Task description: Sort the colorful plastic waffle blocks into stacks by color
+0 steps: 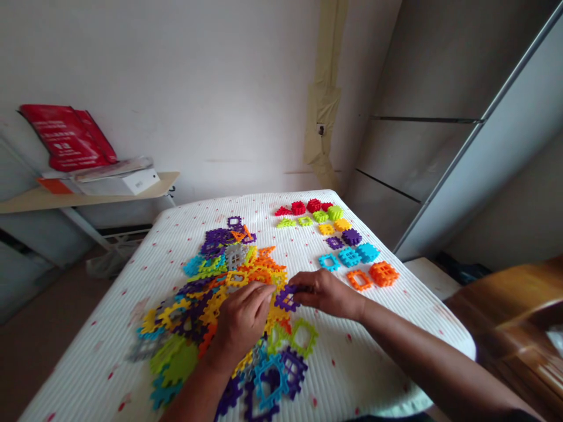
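My right hand (323,290) pinches a purple toothed plastic tile (287,299) with a window-like frame, held over the right side of a mixed pile. My left hand (247,315) is beside it over the pile, its fingers curled together; whatever they hold, if anything, is hidden. Around the hands lie loose interlocking tiles in several colours, among them orange tiles (263,259), a green open-centred tile (304,338), a blue open-centred tile (271,380) and a solid green tile (179,357).
Tiles grouped by colour sit along the right: red stacks (314,205), green ones (335,213), blue ones (368,252) and an orange stack (385,274). A white quilted cover (365,351) lies underneath. At left, a shelf (162,183) holds red bags (65,138).
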